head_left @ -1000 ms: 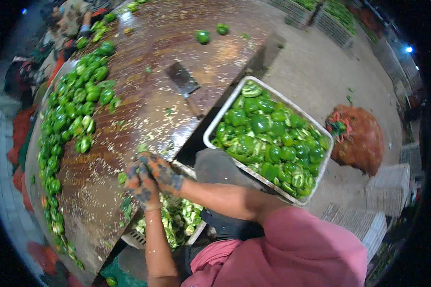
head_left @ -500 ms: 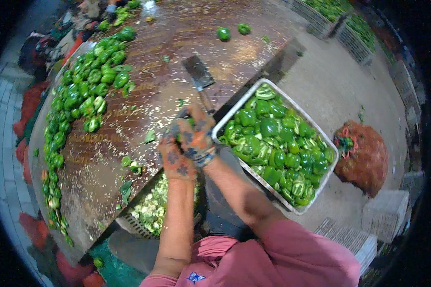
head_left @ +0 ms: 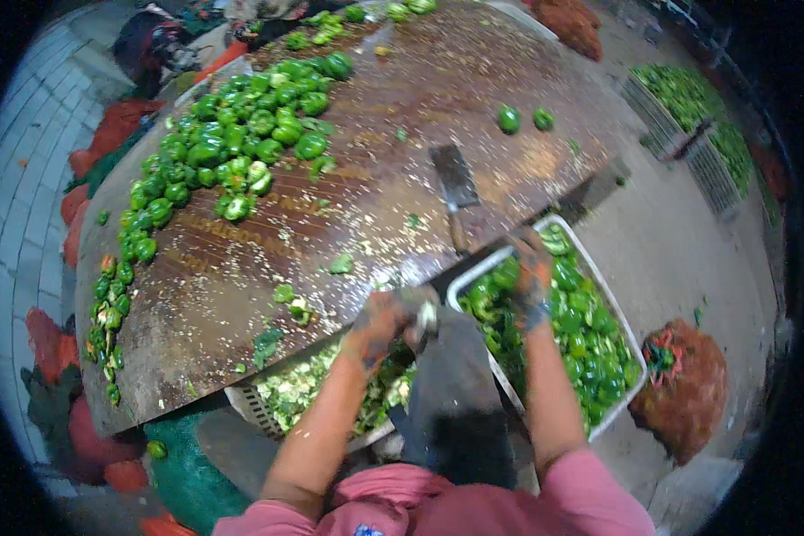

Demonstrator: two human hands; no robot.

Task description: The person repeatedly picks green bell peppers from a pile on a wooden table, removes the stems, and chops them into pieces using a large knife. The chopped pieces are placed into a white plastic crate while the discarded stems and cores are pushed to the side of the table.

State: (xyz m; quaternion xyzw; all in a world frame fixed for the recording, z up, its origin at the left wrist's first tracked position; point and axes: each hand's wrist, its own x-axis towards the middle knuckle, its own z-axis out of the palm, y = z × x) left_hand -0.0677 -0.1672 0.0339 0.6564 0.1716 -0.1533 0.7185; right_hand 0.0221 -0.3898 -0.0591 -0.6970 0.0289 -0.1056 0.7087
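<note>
Both hands wear orange and grey patterned gloves. My left hand (head_left: 386, 326) is over the table's near edge, fingers curled round a pale piece that looks like a pepper core (head_left: 427, 316). Below it sits a slotted basket (head_left: 257, 409) of pale green pepper cores and scraps (head_left: 317, 380). My right hand (head_left: 532, 268) reaches over the left side of a white crate (head_left: 636, 364) filled with cut green peppers (head_left: 590, 330). Its fingers are smeared by motion, so whether they grip a pepper is unclear. A wide-bladed scraper or cleaver (head_left: 454, 179) lies on the table beyond my hands.
On the brown table (head_left: 375, 196), whole green peppers (head_left: 232, 134) are heaped along the left. Two peppers (head_left: 509, 120) lie apart at the far right. A red mesh sack (head_left: 683, 393) stands right of the crate. Farther off are crates of green produce (head_left: 688, 98). Another person sits at upper left.
My hands, together around a pepper before, have parted. The right has moved right, over the crate; the left stays near the table edge with a pale piece. The view has shifted.
</note>
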